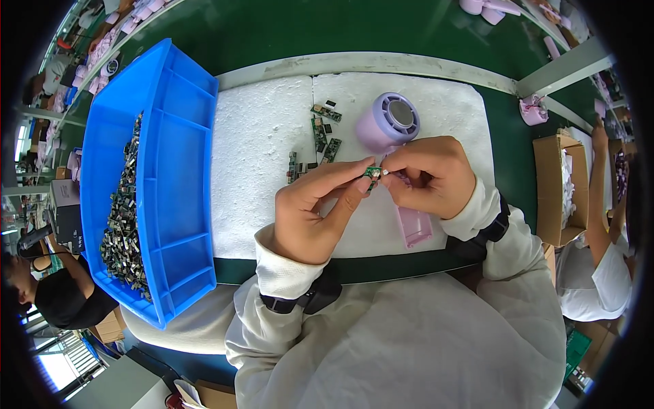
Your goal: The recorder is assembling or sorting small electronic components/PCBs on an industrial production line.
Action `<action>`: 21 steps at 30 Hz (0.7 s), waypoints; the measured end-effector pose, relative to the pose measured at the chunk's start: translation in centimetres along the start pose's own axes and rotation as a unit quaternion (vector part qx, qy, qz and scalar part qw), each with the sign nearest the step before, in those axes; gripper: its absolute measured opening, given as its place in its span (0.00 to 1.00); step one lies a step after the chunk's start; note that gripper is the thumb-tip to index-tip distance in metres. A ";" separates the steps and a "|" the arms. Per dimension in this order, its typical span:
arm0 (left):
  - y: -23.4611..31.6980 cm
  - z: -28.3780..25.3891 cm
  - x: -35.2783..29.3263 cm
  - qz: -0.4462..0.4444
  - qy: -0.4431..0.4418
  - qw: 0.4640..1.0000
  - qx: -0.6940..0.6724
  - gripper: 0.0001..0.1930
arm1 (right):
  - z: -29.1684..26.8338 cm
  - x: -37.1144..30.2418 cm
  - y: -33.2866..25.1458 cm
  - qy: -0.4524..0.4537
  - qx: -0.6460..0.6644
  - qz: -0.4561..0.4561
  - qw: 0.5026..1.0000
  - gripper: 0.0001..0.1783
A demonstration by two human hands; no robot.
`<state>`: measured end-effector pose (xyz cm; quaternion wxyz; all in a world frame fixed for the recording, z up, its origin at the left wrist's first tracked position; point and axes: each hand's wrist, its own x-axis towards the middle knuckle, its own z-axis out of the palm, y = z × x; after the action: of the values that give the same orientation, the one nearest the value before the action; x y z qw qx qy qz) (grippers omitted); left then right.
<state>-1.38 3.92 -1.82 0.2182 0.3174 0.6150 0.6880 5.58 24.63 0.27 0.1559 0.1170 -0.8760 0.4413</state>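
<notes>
My left hand (308, 213) pinches a small green circuit board (372, 173) between thumb and fingers. Closed against its right end, my right hand (439, 178) grips a tiny white connector (385, 172) at the fingertips. Both hands meet over the white foam mat (262, 143). Partly under my right hand lies a lilac handheld fan housing (373, 131): its round head with a grey vented end points away from me, and its open handle (415, 228) shows below the hand. Several loose circuit boards (319, 133) are scattered left of the fan head.
A deep blue bin (178, 184) with many small circuit boards (122, 225) stands tilted at the left. A pale rail (368, 64) runs behind the mat, joined to a post (565, 68) at right. Beyond sits a cardboard box (545, 194). Other people work at both sides.
</notes>
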 end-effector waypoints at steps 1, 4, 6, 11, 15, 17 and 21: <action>-0.2 0.0 0.0 -0.001 -0.001 1.000 -0.001 0.16 | -0.1 0.0 0.0 -0.006 0.014 0.015 1.000 0.08; -0.7 -0.1 -0.1 0.029 0.013 0.999 -0.043 0.16 | -0.5 0.0 -0.2 -0.017 0.043 0.044 0.998 0.08; -0.8 -0.5 -0.1 0.006 0.002 0.997 -0.074 0.16 | -0.6 0.0 -0.4 -0.021 0.062 0.077 0.995 0.08; -0.8 -0.7 -0.1 -0.045 -0.015 0.987 -0.153 0.15 | -0.6 -0.2 0.2 -0.030 0.093 0.101 0.990 0.09; -0.6 -0.5 -0.1 -0.063 -0.003 0.985 -0.164 0.15 | -0.6 -0.1 0.0 -0.044 0.094 0.116 0.988 0.08; -0.6 -0.4 -0.1 -0.071 0.002 0.984 -0.165 0.15 | -0.6 -0.2 0.0 -0.045 0.092 0.114 0.988 0.08; -0.6 -0.4 0.0 -0.070 0.005 0.985 -0.155 0.15 | -0.4 -0.1 0.0 -0.046 0.091 0.110 0.989 0.07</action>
<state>-1.72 3.70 -2.47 0.3089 0.2324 0.5228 0.7598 5.74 25.02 0.44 0.0551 0.0540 -0.8459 0.5277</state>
